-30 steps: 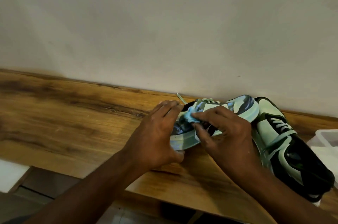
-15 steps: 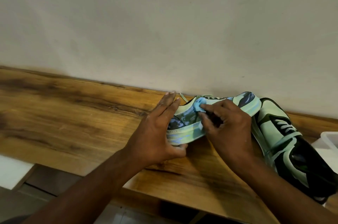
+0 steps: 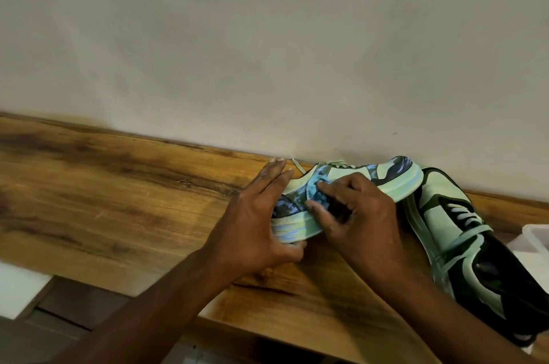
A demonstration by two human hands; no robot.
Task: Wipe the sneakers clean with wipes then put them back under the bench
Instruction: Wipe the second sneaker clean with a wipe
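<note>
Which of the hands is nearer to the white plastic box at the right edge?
Right. The right hand, pinching a blue wipe on the near sneaker, is closer to the white box; the left hand steadies that sneaker's far end.

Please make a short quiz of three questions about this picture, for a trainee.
1. True or false: both sneakers already stand under the bench.
2. Which hand presses the blue wipe on the tilted sneaker? A left hand B right hand
3. Fill in: the second sneaker lies to the ____ of the tilted one.

Key: 1 false; 2 B; 3 right.
</note>
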